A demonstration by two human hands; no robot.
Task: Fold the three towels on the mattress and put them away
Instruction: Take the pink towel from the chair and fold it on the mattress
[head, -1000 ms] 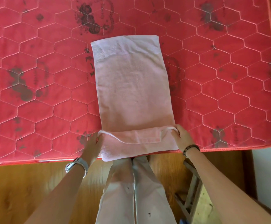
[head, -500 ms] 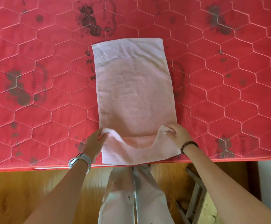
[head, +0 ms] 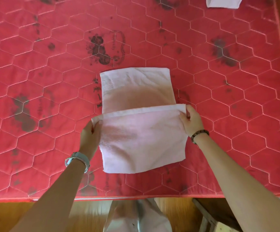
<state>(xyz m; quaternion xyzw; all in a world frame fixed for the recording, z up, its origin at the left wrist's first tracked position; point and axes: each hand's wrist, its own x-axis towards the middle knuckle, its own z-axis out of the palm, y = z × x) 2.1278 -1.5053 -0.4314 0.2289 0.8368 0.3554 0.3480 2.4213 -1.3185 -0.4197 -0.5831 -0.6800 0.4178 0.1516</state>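
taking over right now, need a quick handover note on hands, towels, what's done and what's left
Left hand pinches the left corner of the pink towel's lifted edge; right hand pinches the right corner.
Towel lies on the red mattress, near end raised over the flat far part.
A pale cloth, maybe another towel, shows at the far right.
Done: fold begun.
Left: finish this fold, fold the rest, put all away.

The mattress (head: 35, 81) is red, with thin pale lines that make six-sided shapes and dark flower prints. The towel (head: 141, 139) is light pink. The watch (head: 78, 159) is silver, the bracelet (head: 199, 133) has brown beads, and the floor (head: 27, 215) is orange-brown wood.
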